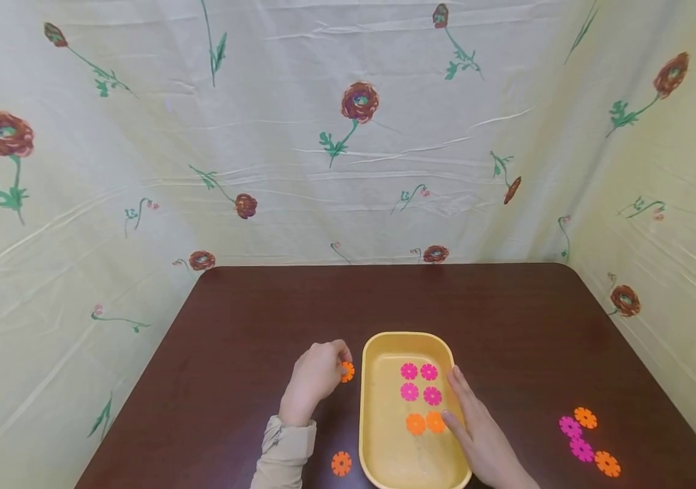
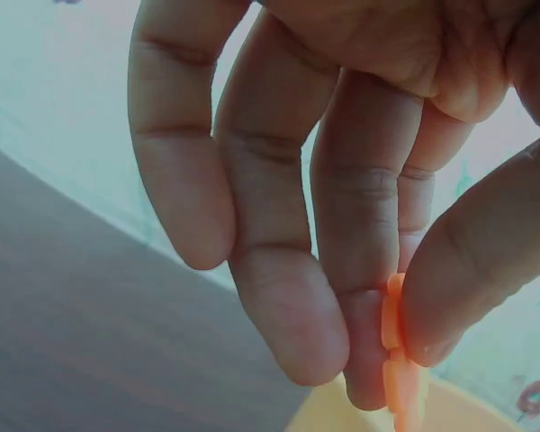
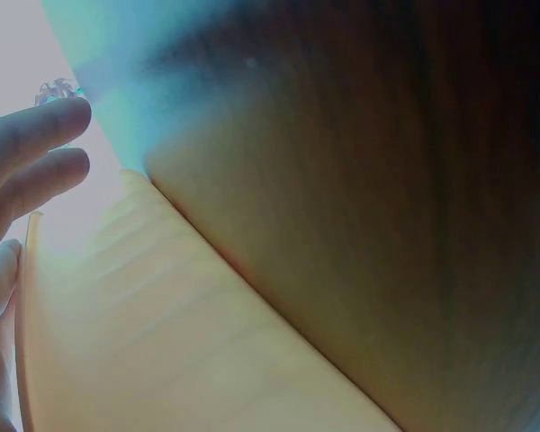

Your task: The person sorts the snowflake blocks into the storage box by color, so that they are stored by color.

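1. Left hand [image 1: 317, 377]: fingers curled, thumb and fingertip pinching an orange gear disc [image 1: 348, 371] on edge. Disc sits just off the left rim of the yellow tray [image 1: 372, 435], above the table [image 1: 250, 319].
2. Left wrist view confirms the pinch: disc [image 2: 398, 360] is clamped between the thumb and one finger, other fingers [image 2: 279, 297] loosely bent beside it, not touching it.
3. Right hand [image 1: 476, 428]: open, fingers straight, resting flat along the tray's right rim. Holds nothing. Fingertips are close to the discs inside.
4. Right wrist view: straight fingers [image 3: 31, 153] against the tray wall [image 3: 162, 324].
5. Tray is near the table's front edge, centre. Inside: four pink discs [image 1: 420, 382] in a square, two orange discs [image 1: 425, 423] touching below them.
6. One loose orange disc [image 1: 341, 463] lies left of the tray at the front edge.
7. Front-right corner: a cluster of two pink and two orange discs [image 1: 586, 438], well apart from the tray.
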A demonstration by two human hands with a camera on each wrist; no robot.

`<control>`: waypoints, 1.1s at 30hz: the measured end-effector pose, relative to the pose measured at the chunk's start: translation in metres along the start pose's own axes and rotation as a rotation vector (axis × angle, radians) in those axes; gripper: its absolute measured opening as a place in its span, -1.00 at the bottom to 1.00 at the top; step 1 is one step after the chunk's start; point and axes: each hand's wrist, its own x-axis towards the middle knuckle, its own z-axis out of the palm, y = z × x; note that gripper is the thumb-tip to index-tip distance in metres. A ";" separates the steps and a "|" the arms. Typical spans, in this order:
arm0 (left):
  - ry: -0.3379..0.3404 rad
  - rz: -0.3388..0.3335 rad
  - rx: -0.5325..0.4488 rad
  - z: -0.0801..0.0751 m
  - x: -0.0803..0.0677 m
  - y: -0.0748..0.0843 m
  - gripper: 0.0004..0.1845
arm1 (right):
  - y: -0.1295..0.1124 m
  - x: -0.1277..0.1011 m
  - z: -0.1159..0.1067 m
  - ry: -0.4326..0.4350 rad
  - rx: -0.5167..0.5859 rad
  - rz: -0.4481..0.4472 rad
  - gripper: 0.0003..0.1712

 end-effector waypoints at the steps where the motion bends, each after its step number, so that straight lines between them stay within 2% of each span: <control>1: -0.003 0.006 0.001 -0.001 0.002 0.004 -0.86 | 0.000 0.000 0.000 -0.002 0.000 0.002 -0.31; 9: -0.022 0.077 0.003 0.005 0.011 0.047 -0.90 | 0.001 -0.002 0.001 0.007 0.006 -0.020 -0.32; 18: -0.131 0.211 0.078 0.030 0.010 0.087 -0.86 | 0.002 -0.004 0.001 0.016 0.010 -0.051 -0.33; 24: -0.312 0.224 0.086 0.054 0.007 0.100 -0.82 | 0.001 -0.003 0.001 0.044 -0.019 -0.096 -0.36; 29: -0.496 0.186 0.150 0.071 0.004 0.110 -0.81 | 0.000 -0.001 0.001 0.072 -0.032 -0.120 -0.37; 33: -0.550 0.220 0.205 0.081 0.000 0.115 -0.80 | 0.000 -0.002 0.001 0.073 -0.023 -0.134 -0.38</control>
